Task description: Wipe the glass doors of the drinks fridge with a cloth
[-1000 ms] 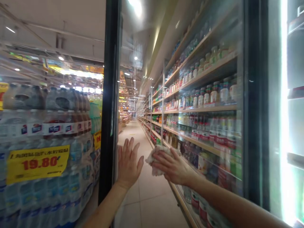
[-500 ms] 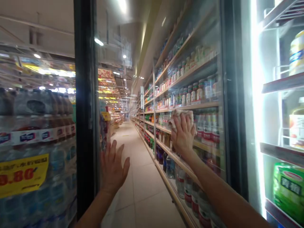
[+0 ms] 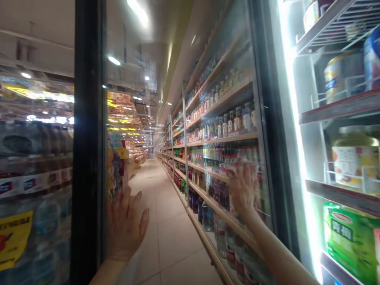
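I face an open glass fridge door with a black frame. My left hand lies flat on the glass near the frame, fingers spread and holding nothing. My right hand is higher, at the right side of the pane, blurred by motion. It presses a pale cloth against the glass; the cloth shows only as a whitish smear above the fingers. Through the pane I see a shop aisle.
The lit fridge interior on the right has wire shelves with jars and a green packet. Stacked bottle packs with a yellow price tag stand at left. Long shelves of bottles line the tiled aisle.
My right hand with the cloth has swept from the lower middle of the glass up and to its right side. My left hand has stayed flat on the pane. The view has turned right.
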The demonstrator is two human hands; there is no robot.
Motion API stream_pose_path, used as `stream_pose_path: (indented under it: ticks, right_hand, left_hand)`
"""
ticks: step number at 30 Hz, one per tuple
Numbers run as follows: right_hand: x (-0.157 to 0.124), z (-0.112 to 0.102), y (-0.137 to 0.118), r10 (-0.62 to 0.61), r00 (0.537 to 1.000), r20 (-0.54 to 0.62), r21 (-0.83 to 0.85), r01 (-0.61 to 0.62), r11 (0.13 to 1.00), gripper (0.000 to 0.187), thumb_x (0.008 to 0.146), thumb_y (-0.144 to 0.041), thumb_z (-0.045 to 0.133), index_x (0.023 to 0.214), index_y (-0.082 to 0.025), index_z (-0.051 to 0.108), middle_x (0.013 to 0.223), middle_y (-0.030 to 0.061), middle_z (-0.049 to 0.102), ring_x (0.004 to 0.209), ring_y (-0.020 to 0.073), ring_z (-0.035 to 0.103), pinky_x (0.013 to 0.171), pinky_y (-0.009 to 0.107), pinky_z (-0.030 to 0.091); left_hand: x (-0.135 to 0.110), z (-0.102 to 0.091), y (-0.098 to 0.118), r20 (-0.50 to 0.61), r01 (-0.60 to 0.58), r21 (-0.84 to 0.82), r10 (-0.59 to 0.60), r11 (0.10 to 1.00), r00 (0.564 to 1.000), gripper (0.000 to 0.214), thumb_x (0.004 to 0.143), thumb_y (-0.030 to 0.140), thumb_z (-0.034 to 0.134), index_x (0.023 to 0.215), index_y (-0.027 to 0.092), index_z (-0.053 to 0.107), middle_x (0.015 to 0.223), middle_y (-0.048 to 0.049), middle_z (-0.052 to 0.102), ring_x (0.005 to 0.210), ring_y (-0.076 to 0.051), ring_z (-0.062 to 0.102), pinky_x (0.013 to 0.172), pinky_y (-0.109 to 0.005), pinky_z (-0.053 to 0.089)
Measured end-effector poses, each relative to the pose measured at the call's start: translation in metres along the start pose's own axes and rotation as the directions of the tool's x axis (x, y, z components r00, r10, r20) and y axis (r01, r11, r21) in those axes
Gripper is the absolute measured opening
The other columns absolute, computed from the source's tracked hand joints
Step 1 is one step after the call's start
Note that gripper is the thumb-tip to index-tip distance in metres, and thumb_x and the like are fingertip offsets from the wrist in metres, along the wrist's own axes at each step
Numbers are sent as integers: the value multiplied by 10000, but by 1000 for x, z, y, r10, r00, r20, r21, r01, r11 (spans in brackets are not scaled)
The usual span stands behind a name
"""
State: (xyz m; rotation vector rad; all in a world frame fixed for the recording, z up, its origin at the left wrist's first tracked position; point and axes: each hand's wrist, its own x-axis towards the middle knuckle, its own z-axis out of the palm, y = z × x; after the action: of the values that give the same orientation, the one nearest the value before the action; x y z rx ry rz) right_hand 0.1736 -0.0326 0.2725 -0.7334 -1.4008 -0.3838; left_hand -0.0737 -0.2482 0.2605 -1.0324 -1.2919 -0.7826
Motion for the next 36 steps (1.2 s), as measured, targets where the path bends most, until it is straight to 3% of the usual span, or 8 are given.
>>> stream_pose_path:
  ticks: [3, 8, 13, 15, 19, 25, 29, 36]
  right_hand:
    - [0, -1, -2, 98, 995, -37, -18, -98, 995, 552, 916, -291, 209, 1458, -252, 112, 1505, 137, 165, 1387, 333, 82, 979, 660, 228]
    - [-26, -4, -51, -553, 807, 209, 185, 523, 832, 543, 873, -338, 371, 1408, -332, 284, 1493, 45, 248, 1383, 271, 158, 1064, 527, 204]
    - [10, 7, -60, 8, 996, -93, 92, 1, 996, 530, 901, -269, 312, 1424, -199, 260, 1442, 159, 325, 1370, 293, 203, 1024, 574, 229]
    - [5, 11, -72, -164, 985, -56, 156, 171, 973, 500, 890, -251, 352, 1385, -179, 333, 1392, 144, 413, 1358, 252, 248, 1055, 521, 219]
    - [-16, 11, -88, -691, 721, 48, 285, 653, 702, 349, 860, -221, 439, 1185, -291, 541, 1332, 21, 509, 1339, 162, 288, 1110, 422, 131]
    - [26, 14, -93, -231, 970, -79, 48, 235, 971, 501, 883, -275, 364, 1375, -179, 361, 1421, 151, 370, 1379, 266, 182, 1065, 545, 164]
    - [27, 14, -90, -664, 746, 51, 126, 655, 745, 493, 877, -337, 408, 1364, -271, 378, 1410, 49, 413, 1374, 206, 203, 1114, 480, 102]
    - [56, 10, 10, 143, 967, -212, -54, -158, 986, 575, 908, -331, 298, 1454, -215, 162, 1438, 177, 323, 1338, 355, 259, 943, 668, 290]
  left_hand:
    - [-1, 1, 0, -16, 10, 8, -10, 1000, 1000, 607, 846, 254, 470, 1408, 217, 244, 1491, -133, 239, 1389, -291, 160, 1102, -531, 158]
    - [-1, -1, 0, 20, 3, 4, -3, 1000, 1000, 614, 845, 235, 482, 1410, 225, 242, 1491, -131, 241, 1390, -292, 156, 1099, -524, 170]
    - [0, -4, 1, 22, 6, 4, -6, 1000, 1000, 674, 837, 212, 489, 1432, 252, 176, 1505, -112, 206, 1390, -294, 150, 1099, -526, 167]
    - [-1, -4, 0, 22, 3, 5, -3, 1000, 1000, 686, 835, 215, 494, 1435, 253, 165, 1503, -113, 212, 1389, -293, 156, 1098, -522, 172]
    - [-3, -4, -3, 32, -9, -1, 9, 1000, 999, 680, 828, 219, 508, 1429, 244, 190, 1494, -119, 238, 1389, -287, 161, 1098, -510, 188]
    - [-4, -1, -2, 10, -9, 11, 8, 1000, 1000, 657, 832, 202, 494, 1424, 234, 212, 1491, -124, 244, 1392, -278, 153, 1109, -507, 154]
    - [-3, -1, -5, -8, -26, 9, 26, 1000, 1000, 672, 835, 202, 487, 1433, 249, 185, 1504, -104, 215, 1394, -268, 148, 1115, -489, 153]
    - [-2, 0, -9, -78, -71, 26, 72, 997, 994, 684, 826, 204, 448, 1442, 245, 154, 1518, -69, 171, 1398, -239, 134, 1135, -458, 110]
